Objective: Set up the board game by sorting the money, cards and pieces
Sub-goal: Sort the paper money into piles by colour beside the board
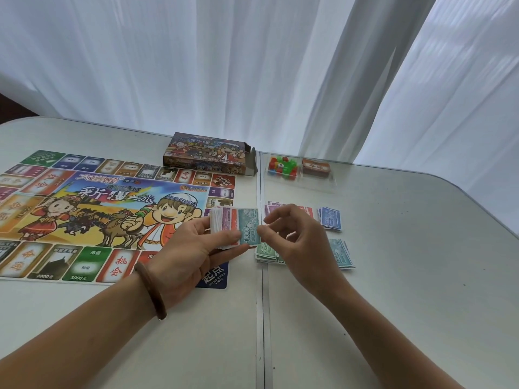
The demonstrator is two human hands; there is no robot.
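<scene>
Fingers (224, 237) of the left hand (193, 248) are curled around a stack of play money (224, 223), which is held just right of the frame's centre, above the right edge of the game board (84, 214). A teal 1000 note (248, 227) is seen on top of the stack. Its right edge is pinched between the thumb and bent fingers (276, 217) of the right hand (297, 237), so the note lies between the two hands.

Sorted money is laid out beneath and beyond the right hand: a purple pile (273, 207), a red pile (307, 211) and a blue pile (331, 219) in the farther row, and a green pile (265, 252) and a teal pile (341, 255) in the nearer row. Both rows are partly covered by the right hand.

A brown bracelet (151, 290) is worn on the left wrist.

The board is spread flat over the left half of a pale tabletop (393, 290), which is divided by a seam (264, 318) running up the middle of the frame. The game box (207, 154) is set at the board's far right corner with one end flap open. To the right of it, a clear tray (331, 182) is filled with coloured pieces (282, 164) and a card deck (316, 167). The upper half of the frame is taken up by white curtains (252, 66), lit from behind.
</scene>
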